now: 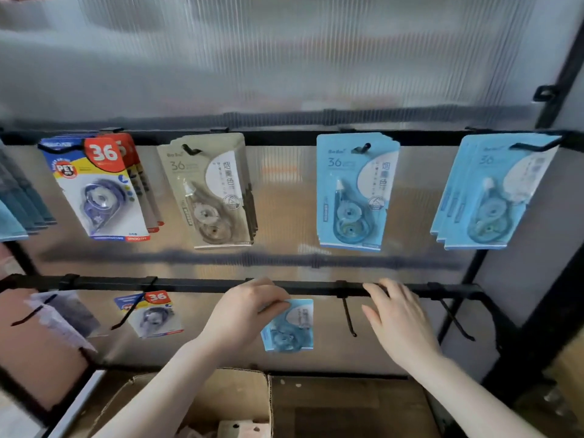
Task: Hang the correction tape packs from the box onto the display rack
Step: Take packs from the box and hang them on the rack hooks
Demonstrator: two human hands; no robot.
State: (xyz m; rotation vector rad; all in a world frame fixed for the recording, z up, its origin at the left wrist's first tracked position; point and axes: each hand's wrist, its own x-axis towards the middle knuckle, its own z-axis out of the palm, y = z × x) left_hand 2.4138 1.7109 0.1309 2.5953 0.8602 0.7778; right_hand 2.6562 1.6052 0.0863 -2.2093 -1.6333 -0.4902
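Two hands up at the lower rail (196, 284) of the rack. Left edge cropped: teal packs (19, 200) only partly in view, a blurred pale pack (63, 314) on a hook below. Box (240, 393) cut off at the bottom edge, contents hard to make out. Print on every pack too soft to read beyond a "36". Hook under the left hand hidden by the hand itself; cannot tell whether the blue pack (289, 327) hangs on it or only in the fingers.

Left hand (249, 311) reaching up from below, palm away, fingers curled and pinching the top left corner of the blue pack just under the rail. Right hand (398, 317) raised beside it, fingers straight and slightly spread, tips touching the rail near a bare hook (349, 317); another bare hook (456, 324) further right.

On the upper rail, left to right: white-and-red packs (101, 188), beige packs (215, 191), blue packs (355, 191), more blue packs (493, 191). On the lower rail, one small white-and-red pack (151, 312).
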